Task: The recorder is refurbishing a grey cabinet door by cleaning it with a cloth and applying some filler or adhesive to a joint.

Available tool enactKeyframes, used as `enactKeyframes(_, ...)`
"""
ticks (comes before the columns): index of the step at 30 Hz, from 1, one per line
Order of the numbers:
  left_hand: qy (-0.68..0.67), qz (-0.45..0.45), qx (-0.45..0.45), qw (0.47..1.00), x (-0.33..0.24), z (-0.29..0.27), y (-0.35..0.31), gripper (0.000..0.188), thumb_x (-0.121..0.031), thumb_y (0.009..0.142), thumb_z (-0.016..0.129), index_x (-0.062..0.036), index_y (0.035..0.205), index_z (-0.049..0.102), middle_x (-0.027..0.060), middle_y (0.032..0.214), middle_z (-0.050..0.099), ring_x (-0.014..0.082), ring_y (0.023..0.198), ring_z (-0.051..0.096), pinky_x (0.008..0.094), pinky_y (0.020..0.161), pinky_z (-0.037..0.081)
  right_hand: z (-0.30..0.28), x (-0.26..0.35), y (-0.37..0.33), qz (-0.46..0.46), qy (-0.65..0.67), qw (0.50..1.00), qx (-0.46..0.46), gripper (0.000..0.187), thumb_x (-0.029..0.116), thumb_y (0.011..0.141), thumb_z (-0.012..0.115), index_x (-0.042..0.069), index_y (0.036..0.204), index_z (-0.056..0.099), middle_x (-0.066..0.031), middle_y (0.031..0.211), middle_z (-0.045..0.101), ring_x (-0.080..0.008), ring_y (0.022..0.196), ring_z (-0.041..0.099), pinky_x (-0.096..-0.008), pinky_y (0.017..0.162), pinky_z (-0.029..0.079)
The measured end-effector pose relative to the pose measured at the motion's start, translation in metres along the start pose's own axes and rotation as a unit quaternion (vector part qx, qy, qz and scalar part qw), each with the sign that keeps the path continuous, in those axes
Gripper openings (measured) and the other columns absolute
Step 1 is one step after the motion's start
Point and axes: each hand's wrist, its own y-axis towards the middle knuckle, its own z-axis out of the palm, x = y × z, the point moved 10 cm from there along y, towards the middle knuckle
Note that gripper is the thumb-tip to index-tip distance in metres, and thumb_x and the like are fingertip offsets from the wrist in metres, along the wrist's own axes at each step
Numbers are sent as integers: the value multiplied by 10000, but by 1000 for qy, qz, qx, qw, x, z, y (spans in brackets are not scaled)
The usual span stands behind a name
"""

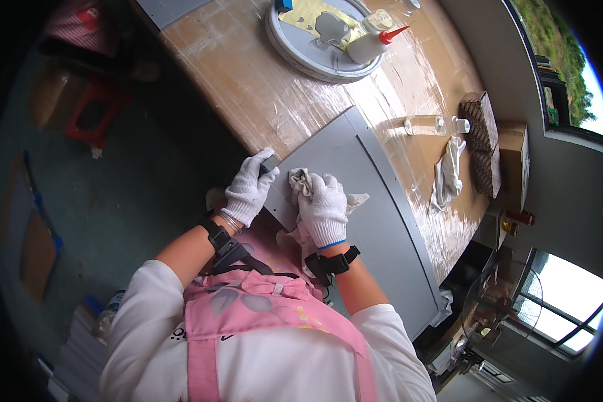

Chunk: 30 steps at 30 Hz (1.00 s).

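A large grey panel (372,231) lies on the table in front of me, its left corner at the table's near edge. My left hand (248,191), in a white knit glove, is closed round a small dark block with a blue side (269,165) at that corner. Just to the right, my gloved right hand (325,211) presses a crumpled whitish rag (300,179) onto the panel. Part of the rag sticks out beyond the fingers, and its middle is hidden under the hand.
Past the panel, a round tray (295,61) carries a white bottle with a red nozzle (368,48) and another blue block (283,5). To the right lie a clear bottle (425,124), a white glove or cloth (447,175) and patterned boxes (481,144). A red stool (94,110) stands left.
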Motion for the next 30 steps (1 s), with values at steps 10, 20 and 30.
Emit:
enactKeyframes(10, 10, 7, 29, 1000, -2, 3, 3, 412, -104, 925, 633, -52, 1318, 520, 158, 1219, 596, 315, 1103, 598, 386, 967, 482, -5, 17, 17, -77, -77, 994, -12, 242, 210, 792, 681, 59, 968, 614, -152, 884, 587, -354, 839, 594, -479, 748, 478)
enactKeyframes(20, 38, 41, 16, 998, -14, -3, 3, 441, -158, 915, 673, -65, 1313, 511, 166, 1115, 589, 330, 1021, 601, 400, 915, 491, -41, -97, 109, 156, -144, 977, -16, 238, 303, 860, 647, 77, 931, 668, -196, 953, 644, -369, 912, 637, -478, 775, 514)
enactKeyframes(30, 38, 34, 20, 998, -11, 1, 6, 403, -187, 952, 637, -43, 1310, 522, 168, 1240, 594, 323, 1143, 586, 392, 999, 464, -39, -44, 60, -50, -79, 994, -50, 184, 222, 830, 655, 97, 962, 622, -154, 921, 610, -345, 897, 612, -476, 742, 495)
